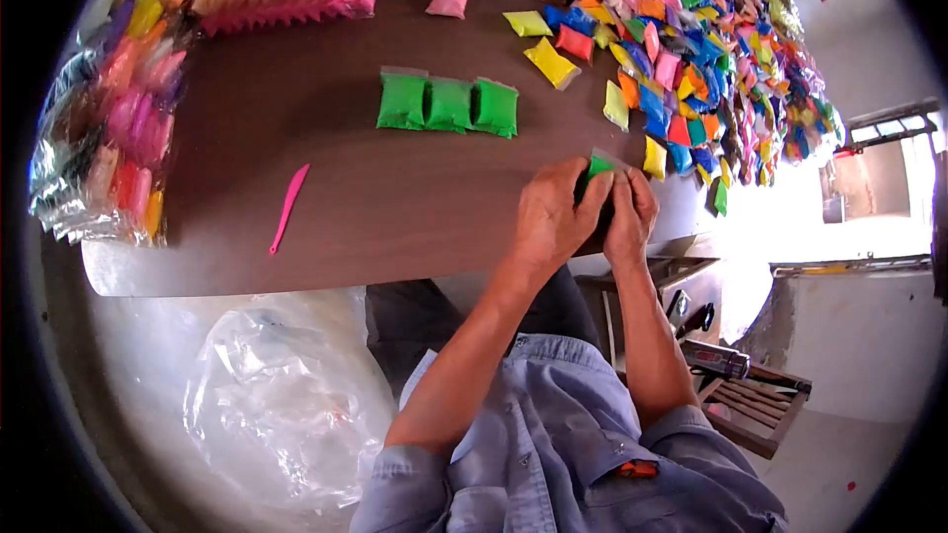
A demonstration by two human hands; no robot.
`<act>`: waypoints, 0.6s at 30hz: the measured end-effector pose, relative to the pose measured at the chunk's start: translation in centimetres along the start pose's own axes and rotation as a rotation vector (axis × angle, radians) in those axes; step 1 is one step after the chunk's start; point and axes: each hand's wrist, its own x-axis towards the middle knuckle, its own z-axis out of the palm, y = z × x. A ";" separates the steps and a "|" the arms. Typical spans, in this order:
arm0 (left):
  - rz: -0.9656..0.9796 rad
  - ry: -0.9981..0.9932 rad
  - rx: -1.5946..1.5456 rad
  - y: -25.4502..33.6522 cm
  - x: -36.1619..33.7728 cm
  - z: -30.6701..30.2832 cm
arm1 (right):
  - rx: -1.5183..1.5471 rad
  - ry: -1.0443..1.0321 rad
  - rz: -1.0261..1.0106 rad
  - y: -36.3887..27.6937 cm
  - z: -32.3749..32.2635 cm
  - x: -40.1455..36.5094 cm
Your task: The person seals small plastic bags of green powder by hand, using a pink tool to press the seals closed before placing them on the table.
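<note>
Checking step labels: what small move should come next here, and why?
Likely set the green packet, held by left hand and right hand, at the right end of the green row: same colour, table bare there.

The table (326, 148) was dark brown, faintly wood-grained. At its centre the row of packets (449, 104) was bright green — all one shade — and the single packet (597, 166) at four o'clock matched it. A pink tool (289, 207) lay at eight o'clock; the heap (691, 49) toward one o'clock ran blue, yellow, orange, pink, red.
</note>
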 end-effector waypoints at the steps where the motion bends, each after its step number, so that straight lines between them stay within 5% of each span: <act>1: -0.062 -0.033 -0.002 0.2 0.0 -0.3 | -0.061 -0.010 -0.012 -0.3 0.1 -0.1; 18: -0.034 0.026 -0.045 0.3 -0.1 -0.3 | -0.210 -0.067 -0.120 -0.4 -0.2 -0.2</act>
